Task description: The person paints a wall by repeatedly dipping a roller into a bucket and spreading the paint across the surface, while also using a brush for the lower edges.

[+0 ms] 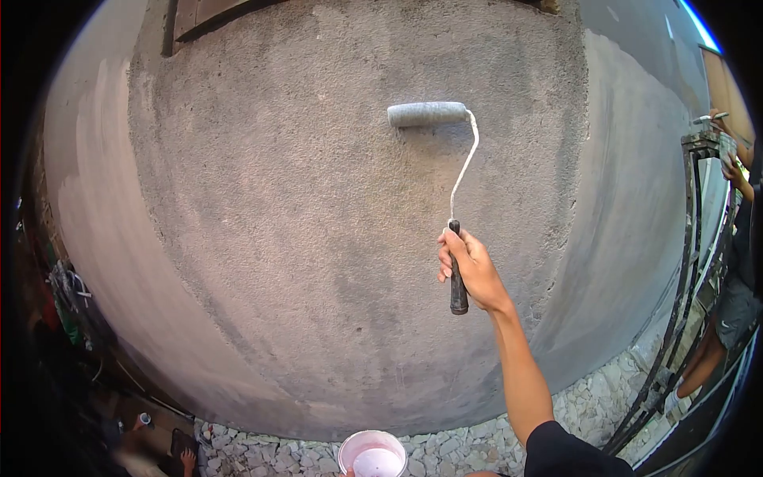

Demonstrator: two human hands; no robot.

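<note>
My right hand [470,270] is closed around the black handle of a paint roller [429,114]. The roller's grey-white sleeve is up against the rough grey wall [334,207], and its bent wire frame is coated in white. Low in the view is a bucket [342,455] with pale pinkish-white paint inside. A small bit of my left hand [349,474] shows at the bucket's left rim, gripping it; most of that hand lies outside the picture.
Broken stones [270,455] cover the ground along the wall's foot. On the right, another person [739,262] stands beside a dark metal frame [691,230], holding a brush. A third person's hand [187,459] shows at lower left. A wooden frame [208,14] borders the wall above.
</note>
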